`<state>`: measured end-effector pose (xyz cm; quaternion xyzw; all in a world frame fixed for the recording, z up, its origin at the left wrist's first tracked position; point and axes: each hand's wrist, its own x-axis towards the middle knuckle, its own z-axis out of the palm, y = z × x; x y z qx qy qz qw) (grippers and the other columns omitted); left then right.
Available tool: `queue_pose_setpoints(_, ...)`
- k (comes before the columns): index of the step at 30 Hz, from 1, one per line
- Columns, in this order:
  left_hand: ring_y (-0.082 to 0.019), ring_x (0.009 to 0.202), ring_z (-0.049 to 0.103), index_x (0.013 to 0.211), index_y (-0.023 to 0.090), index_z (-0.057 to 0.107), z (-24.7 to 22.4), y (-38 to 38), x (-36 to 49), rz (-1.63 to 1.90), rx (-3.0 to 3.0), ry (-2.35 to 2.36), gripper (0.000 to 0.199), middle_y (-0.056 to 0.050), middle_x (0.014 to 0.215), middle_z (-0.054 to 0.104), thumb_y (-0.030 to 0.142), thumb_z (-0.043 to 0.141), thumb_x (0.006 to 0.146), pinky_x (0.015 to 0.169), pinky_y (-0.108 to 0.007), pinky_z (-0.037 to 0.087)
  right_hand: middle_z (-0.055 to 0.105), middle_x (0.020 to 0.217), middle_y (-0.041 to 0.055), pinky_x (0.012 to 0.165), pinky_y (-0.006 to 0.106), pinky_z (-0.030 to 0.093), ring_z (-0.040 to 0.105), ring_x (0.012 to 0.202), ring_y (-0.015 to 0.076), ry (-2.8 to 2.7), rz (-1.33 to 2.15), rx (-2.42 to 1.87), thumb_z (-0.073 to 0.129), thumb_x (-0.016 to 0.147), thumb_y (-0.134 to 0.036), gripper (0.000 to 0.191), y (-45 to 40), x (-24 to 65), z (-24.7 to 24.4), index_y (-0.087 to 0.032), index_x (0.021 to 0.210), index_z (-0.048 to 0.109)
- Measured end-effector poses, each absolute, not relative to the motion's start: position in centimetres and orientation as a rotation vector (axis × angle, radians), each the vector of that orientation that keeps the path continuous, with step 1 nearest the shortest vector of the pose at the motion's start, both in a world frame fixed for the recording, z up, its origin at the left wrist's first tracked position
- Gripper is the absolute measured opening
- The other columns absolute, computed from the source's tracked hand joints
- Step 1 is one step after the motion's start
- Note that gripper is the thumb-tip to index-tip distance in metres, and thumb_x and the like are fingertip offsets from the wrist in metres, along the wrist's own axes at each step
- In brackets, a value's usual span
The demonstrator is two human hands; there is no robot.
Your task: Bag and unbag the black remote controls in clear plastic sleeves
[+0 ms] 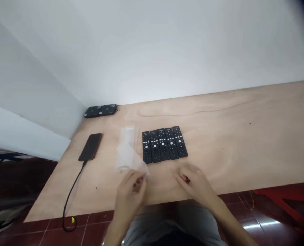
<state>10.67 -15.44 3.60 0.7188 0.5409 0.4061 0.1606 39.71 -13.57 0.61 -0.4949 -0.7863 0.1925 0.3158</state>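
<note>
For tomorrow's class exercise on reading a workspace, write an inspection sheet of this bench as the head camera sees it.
surface: plywood tabletop, pale, with a few dark specks.
job's things: clear plastic sleeve, lying partly folded, beside a row of five black remote controls.
clutter: two flat black devices at the far corner by the wall.
grippers: left hand at the sleeve's near corner; right hand in front of the remotes; both blurred, any grip unclear.
cables: black cable runs from a smartphone over the table's edge.
surroundings: white wall; red tiled floor.
</note>
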Motion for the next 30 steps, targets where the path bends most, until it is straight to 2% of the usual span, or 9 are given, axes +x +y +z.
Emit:
queue_pose_setpoints(5,-0.015,0.07,0.069,0.103,0.023,0.071,2.0,-18.0,17.5,1.078,1.735,1.5,0.002,0.001,0.082,0.069,0.023,0.07,0.102,0.064,-0.024,0.058,0.072,0.093,0.0036,0.084,0.038,0.05,0.063,0.093,0.0253,-1.926,0.925,-1.238,0.071,0.109,-0.04,0.022,-16.0,38.4,2.0,-0.024,0.094,0.069)
queue_pose_setpoints(8,-0.014,0.07,0.068,0.092,0.022,0.064,1.8,-18.3,19.2,1.109,1.606,1.466,0.011,0.002,0.08,0.066,0.024,0.069,0.101,0.064,-0.022,0.058,0.076,0.104,0.0047,0.098,0.043,0.052,0.065,0.105,0.0277,-1.87,1.056,-1.212,0.066,0.112,-0.035,0.016,-16.3,38.4,2.7,-0.026,0.105,0.076)
queue_pose_setpoints(14,-0.011,0.065,0.056,0.082,0.023,0.051,2.1,-18.3,19.7,1.135,1.608,1.515,0.029,0.005,0.076,0.052,0.028,0.072,0.102,0.059,-0.019,0.051,0.075,0.098,0.0045,0.089,0.04,0.055,0.067,0.097,0.0263,-1.8,1.112,-1.301,0.062,0.111,-0.028,0.018,-16.2,39.1,2.5,-0.025,0.099,0.075)
queue_pose_setpoints(18,-0.012,0.064,0.053,0.082,0.024,0.051,2.9,-19.0,20.1,1.147,1.767,1.515,0.028,0.005,0.075,0.05,0.022,0.07,0.103,0.058,-0.021,0.048,0.079,0.111,0.0062,0.095,0.042,0.057,0.07,0.106,0.0276,-1.762,1.12,-1.367,0.063,0.109,-0.025,0.015,-16.6,39.3,2.1,-0.026,0.11,0.078)
queue_pose_setpoints(20,-0.015,0.071,0.059,0.087,0.024,0.055,3.7,-19.0,19.9,1.112,1.863,1.437,0.024,0.003,0.08,0.056,0.023,0.074,0.102,0.064,-0.025,0.053,0.08,0.113,0.006,0.097,0.042,0.057,0.071,0.107,0.0276,-1.76,1.156,-1.357,0.061,0.109,-0.024,0.018,-16.5,39.5,2.2,-0.026,0.112,0.078)
queue_pose_setpoints(22,-0.021,0.09,0.068,0.102,0.025,0.064,4.4,-18.6,19.2,1.03,1.992,1.347,0.019,-0.003,0.099,0.068,0.025,0.082,0.097,0.08,-0.033,0.061,0.08,0.108,0.0053,0.093,0.04,0.058,0.071,0.102,0.0266,-1.76,1.193,-1.333,0.059,0.109,-0.023,0.02,-16.2,39.7,2.5,-0.026,0.108,0.078)
queue_pose_setpoints(24,-0.03,0.115,0.068,0.127,0.028,0.068,4.9,-17.8,18.3,0.917,2.147,1.294,0.043,-0.009,0.124,0.072,0.023,0.09,0.091,0.098,-0.045,0.063,0.08,0.104,0.0044,0.09,0.038,0.057,0.071,0.099,0.0256,-1.751,1.231,-1.302,0.058,0.108,-0.021,0.021,-15.9,39.9,2.8,-0.025,0.105,0.078)
queue_pose_setpoints(27,-0.035,0.135,0.062,0.153,0.03,0.06,4.8,-16.5,17.0,0.75,2.304,1.241,0.076,-0.012,0.144,0.069,0.013,0.092,0.086,0.114,-0.055,0.058,0.08,0.103,0.0035,0.092,0.037,0.056,0.071,0.101,0.025,-1.744,1.25,-1.272,0.06,0.107,-0.02,0.02,-15.5,40.0,3.3,-0.025,0.104,0.079)
queue_pose_setpoints(30,-0.035,0.142,0.057,0.156,0.028,0.057,4.0,-15.9,16.5,0.664,2.351,1.178,0.08,-0.011,0.148,0.069,0.005,0.088,0.086,0.12,-0.056,0.056,0.079,0.099,0.0025,0.089,0.036,0.055,0.07,0.097,0.0242,-1.763,1.256,-1.277,0.06,0.109,-0.023,0.02,-15.4,40.0,3.5,-0.025,0.1,0.078)
